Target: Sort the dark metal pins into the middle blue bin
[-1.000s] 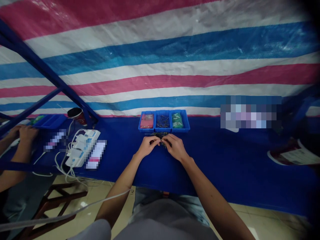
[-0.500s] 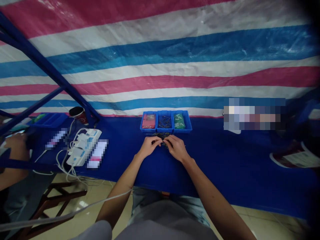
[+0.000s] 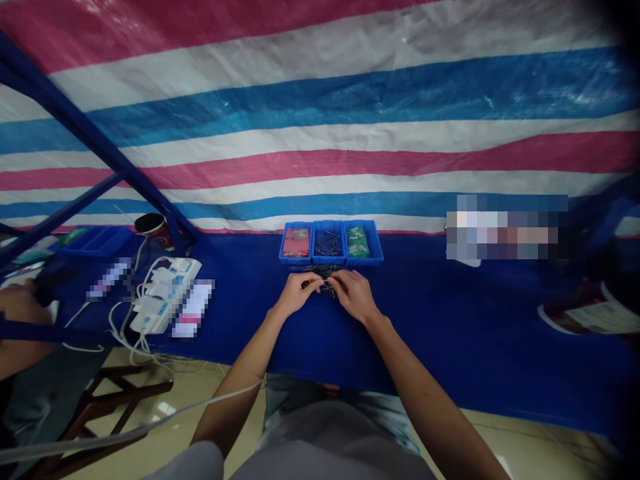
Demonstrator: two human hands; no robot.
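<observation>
My left hand [image 3: 299, 291] and my right hand [image 3: 354, 293] meet over the blue table, thumbs and fingertips pinched close together. Whatever lies between the fingertips is too small to make out. Just beyond and partly under them is a pile of thin dark metal pieces [image 3: 323, 270], some with a brassy tint. Behind the pile stand three joined blue bins. The left bin [image 3: 296, 261] holds a pink item, the middle bin [image 3: 328, 260] loose dark slender pieces, and the right bin [image 3: 373, 255] a green item with small pale pieces on it.
To the left lie a white power strip [image 3: 167, 293] with cables and a pixelated phone-like object [image 3: 194, 308]. A dark red cup [image 3: 155, 230] stands behind, near a blue frame post. At far left a co-worker's hand [image 3: 20, 303] shows. A red-and-white container [image 3: 580, 310] sits at right.
My hands stay almost in place over the pile, fingertips shifting only slightly. The view shifts a little. At far left, the co-worker's hands have moved down and leftward.
</observation>
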